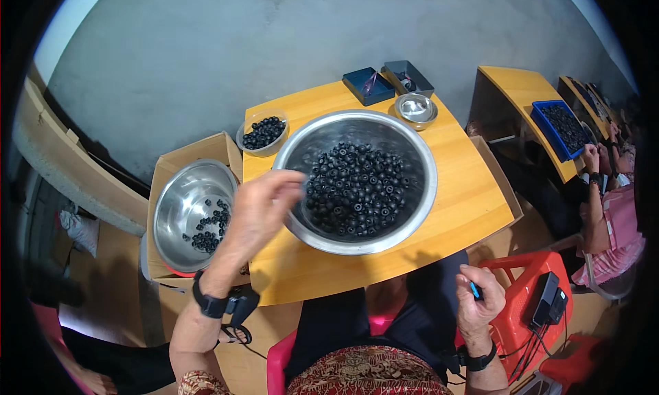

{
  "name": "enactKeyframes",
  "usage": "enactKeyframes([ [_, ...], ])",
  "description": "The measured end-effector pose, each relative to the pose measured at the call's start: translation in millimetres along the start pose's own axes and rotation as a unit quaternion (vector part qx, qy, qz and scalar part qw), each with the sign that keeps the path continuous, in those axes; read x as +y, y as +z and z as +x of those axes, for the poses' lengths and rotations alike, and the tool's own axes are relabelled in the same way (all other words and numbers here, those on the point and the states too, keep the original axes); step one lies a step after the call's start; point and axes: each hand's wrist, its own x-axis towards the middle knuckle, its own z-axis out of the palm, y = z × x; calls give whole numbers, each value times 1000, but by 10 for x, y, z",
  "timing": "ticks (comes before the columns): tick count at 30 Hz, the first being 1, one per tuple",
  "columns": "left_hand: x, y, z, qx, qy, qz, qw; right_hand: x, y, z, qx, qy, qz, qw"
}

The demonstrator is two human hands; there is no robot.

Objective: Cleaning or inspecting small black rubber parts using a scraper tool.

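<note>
A large steel bowl (431,182) stands on the yellow table, holding many small, round black pieces (357,196) with holes in some of them. My left hand (264,202) is over the bowl's left rim, fingers pointing inward. Motion smears its fingertips, so whether anything is between them does not show. Above my lap's right side, my right hand (479,299) is closed around a small blue object (475,290), mostly hidden by the fingers. Left of the table, a second steel bowl (175,216) in a cardboard box contains fewer black pieces (209,230).
A clear tub (280,146) of black pieces sits at the table's (473,196) back left. Two dark trays (364,96) and a small metal bowl (416,109) stand at the back. A red stool (511,326) carries a black device (544,300). Other people sit nearby.
</note>
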Motion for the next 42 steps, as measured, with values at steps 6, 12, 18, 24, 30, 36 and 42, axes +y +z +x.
enactKeyframes([
  [6,-128,654,469,-161,155,212,951,-6,-47,56,7,1,12,1000],
  [12,-336,811,498,-187,137,199,952,40,-65,62,-5,22,18,1000],
  [18,-347,840,436,-132,195,215,948,30,-47,55,-6,24,22,999],
  [24,30,713,397,-160,109,104,976,-5,-25,24,-16,49,47,998],
  [30,767,804,-287,-308,-89,-318,892,-134,-23,49,-55,90,120,987],
  [36,794,1151,-604,-287,-18,-391,874,-128,-62,81,-118,-21,120,985],
  [42,846,1218,-651,-302,-95,-453,833,-63,-59,32,-101,-40,130,986],
])
